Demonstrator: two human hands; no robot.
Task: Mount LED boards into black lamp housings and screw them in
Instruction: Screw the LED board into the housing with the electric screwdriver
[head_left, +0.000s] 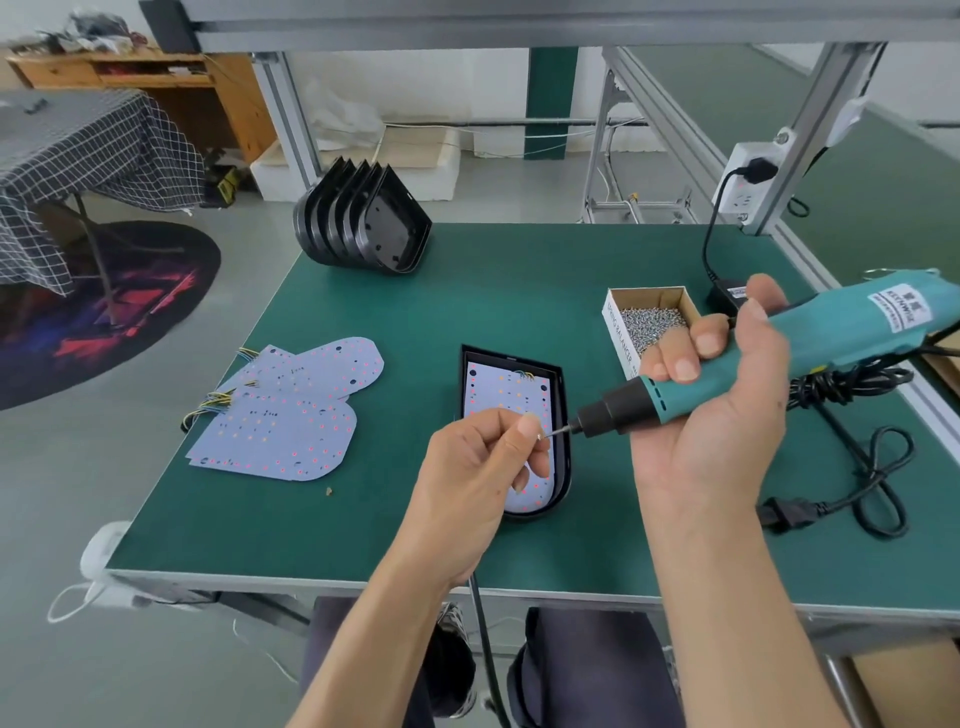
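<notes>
one black lamp housing (563, 410) is lying flat near the middle of the green table (467, 301), its rounded end pointing toward the person. a pale led board (498, 384) is sitting inside it, dotted with small red and orange spots, with a few thin coloured wires at its far end. the left hand (467, 478) is hovering over the housing's near half, thumb and forefinger pressed together on a tiny screw (541, 435). the screw is meeting the thin bit of a teal electric screwdriver (779, 353), which is lying slanted across the right hand (711, 415); that hand's fingers are curling around the tool's body, palm up. just beyond the right hand, an open cardboard box (618, 338) is holding a heap of silvery screws (649, 319). to the left of the housing, a loose pile of led boards (296, 415) is lying fanned out on the table, wire ends sticking out at its left side. at the table's far edge, a stack of black housings (363, 223) is resting tipped on its side. black cables (852, 457) are trailing in loops along the table's right side.
</notes>
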